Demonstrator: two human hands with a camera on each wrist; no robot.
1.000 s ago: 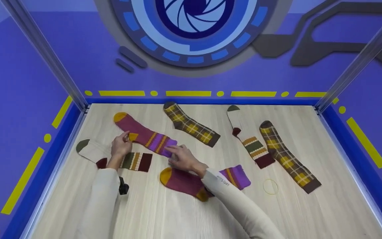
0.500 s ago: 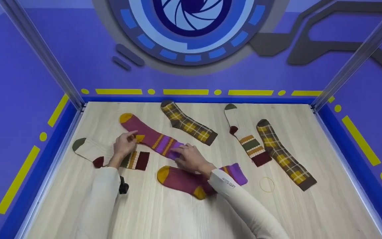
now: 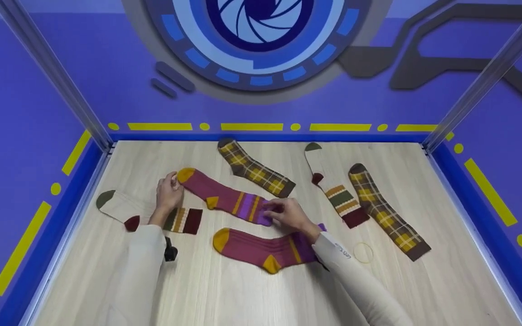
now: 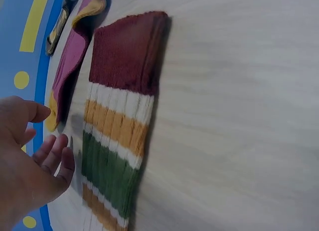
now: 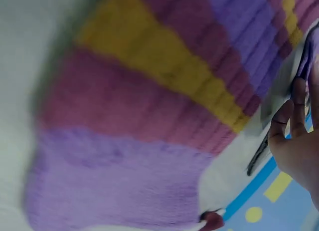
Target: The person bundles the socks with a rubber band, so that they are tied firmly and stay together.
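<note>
A maroon sock (image 3: 220, 192) with mustard toe and heel and a purple-striped cuff lies across the middle left of the table. My left hand (image 3: 169, 194) is at its toe, fingertips beside the mustard tip; in the left wrist view the fingers are loosely bent and apart. At the other end, my right hand (image 3: 290, 213) pinches the purple cuff between thumb and finger. Nearer to me lies a matching maroon sock (image 3: 247, 246), its cuff partly hidden under the right wrist. A cream sock (image 3: 123, 208) with green, mustard and maroon bands lies partly under my left hand.
A brown plaid sock (image 3: 256, 170) lies at the back. On the right are another cream striped sock (image 3: 342, 199), a second plaid sock (image 3: 388, 213) and a thin yellow ring (image 3: 363, 252). Blue-purple walls (image 3: 261, 111) enclose the wooden table.
The far maroon sock has shifted right and slightly toward me, its cuff going with my right hand. My left hand is now at the toe instead of the heel.
</note>
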